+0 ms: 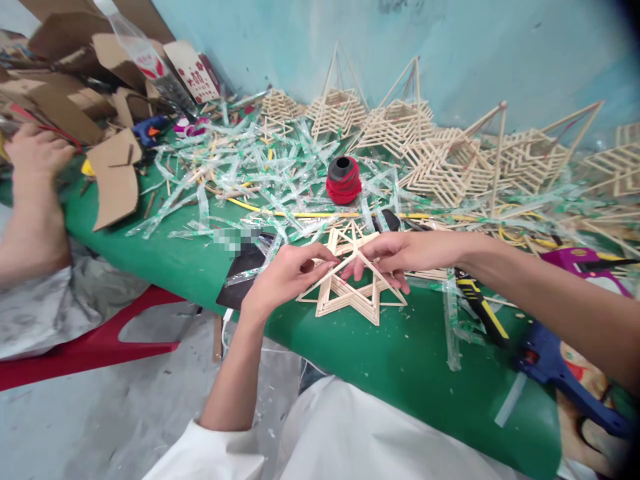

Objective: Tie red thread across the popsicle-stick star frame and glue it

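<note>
A star-shaped frame of stacked thin wooden sticks [370, 312] rests on the green table in front of me. My left hand [286, 275] is at its left side, thumb and forefinger pinched on a stick of the upper layer. From the right, my right hand [395, 253] reaches over the star, its bent fingers gripping sticks near the top point and the right side. The right fingertips are partly hidden among the sticks. Just behind the star stands a spool of red yarn [345, 183]. A black flat object [245, 267] lies left of it, partly under my left hand.
Several finished-looking stick baskets [440, 163] line the blue wall. Plastic strips [240, 160] litter the green table [320, 340]. At right lie a blue glue gun [555, 367] and a yellow-black cutter [483, 307]. A co-worker's hand [37, 153] is at left near cardboard [116, 180].
</note>
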Tool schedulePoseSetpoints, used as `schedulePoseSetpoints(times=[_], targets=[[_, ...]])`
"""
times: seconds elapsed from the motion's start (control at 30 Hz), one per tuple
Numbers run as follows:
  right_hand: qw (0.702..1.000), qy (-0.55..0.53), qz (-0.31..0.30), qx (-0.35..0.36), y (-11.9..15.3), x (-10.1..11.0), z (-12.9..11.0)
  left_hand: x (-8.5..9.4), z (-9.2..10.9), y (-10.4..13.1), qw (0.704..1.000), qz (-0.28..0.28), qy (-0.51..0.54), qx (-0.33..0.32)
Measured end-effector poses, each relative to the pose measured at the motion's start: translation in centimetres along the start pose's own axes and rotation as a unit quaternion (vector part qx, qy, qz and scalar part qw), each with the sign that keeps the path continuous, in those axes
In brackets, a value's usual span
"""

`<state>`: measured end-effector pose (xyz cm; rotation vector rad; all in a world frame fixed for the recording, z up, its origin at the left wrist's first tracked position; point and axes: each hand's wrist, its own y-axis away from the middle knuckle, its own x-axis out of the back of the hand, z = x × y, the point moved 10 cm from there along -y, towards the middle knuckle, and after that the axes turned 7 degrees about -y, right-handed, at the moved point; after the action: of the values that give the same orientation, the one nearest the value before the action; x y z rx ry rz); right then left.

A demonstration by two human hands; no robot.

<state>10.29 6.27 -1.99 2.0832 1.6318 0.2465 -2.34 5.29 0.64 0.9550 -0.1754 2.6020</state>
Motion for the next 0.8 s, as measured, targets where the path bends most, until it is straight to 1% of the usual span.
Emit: schedulePoseSetpoints(times=[0.13, 0.23, 0.3, 0.43, 0.5, 0.57, 0.63, 0.7, 0.73, 0.8], targets=[[0.997, -0.077, 0.024, -0.002, 0.3, 0.4, 1.0, -0.3, 0.0, -0.3, 0.999, -0.027, 0.027, -0.002], [0.993, -0.106, 0.041, 0.013, 0.4, 0.7, 1.0, -0.7, -0.2, -0.6, 0.998, -0.048, 0.049, -0.006], [0.993, -0.112, 0.041, 0.021, 0.4, 0.7, 0.9, -0.9, -0.5, -0.8, 0.997, -0.051, 0.066, -0.008], [0.993, -0.104, 0.039, 0.030, 0.5, 0.6, 0.7, -0.6, -0.8, -1.2, 0.996, -0.016, 0.091, -0.009], [0.994, -0.093, 0.040, 0.028, 0.6, 0.5, 0.6, -0.2, -0.6, -1.2, 0.995, 0.001, 0.098, -0.010], [0.995, -0.075, 0.055, 0.024, 0.9, 0.8, 0.4, 0.2, -0.2, -1.1, 0.995, 0.008, 0.101, -0.012], [0.994, -0.039, 0.091, 0.035, 1.2, 1.4, -0.2, 0.7, 0.2, -1.0, 0.995, 0.012, 0.098, -0.014], [0.986, 0.023, 0.146, 0.076, 1.6, 2.4, -1.4, 1.2, 0.6, -1.0, 0.995, 0.017, 0.092, -0.016], [0.976, 0.058, 0.180, 0.104, 1.9, 2.9, -2.1, 1.4, 0.8, -1.0, 0.996, 0.018, 0.089, -0.017], [0.947, 0.104, 0.259, 0.162, 2.7, 3.9, -3.6, 1.7, 1.1, -1.1, 0.996, 0.022, 0.083, -0.020]])
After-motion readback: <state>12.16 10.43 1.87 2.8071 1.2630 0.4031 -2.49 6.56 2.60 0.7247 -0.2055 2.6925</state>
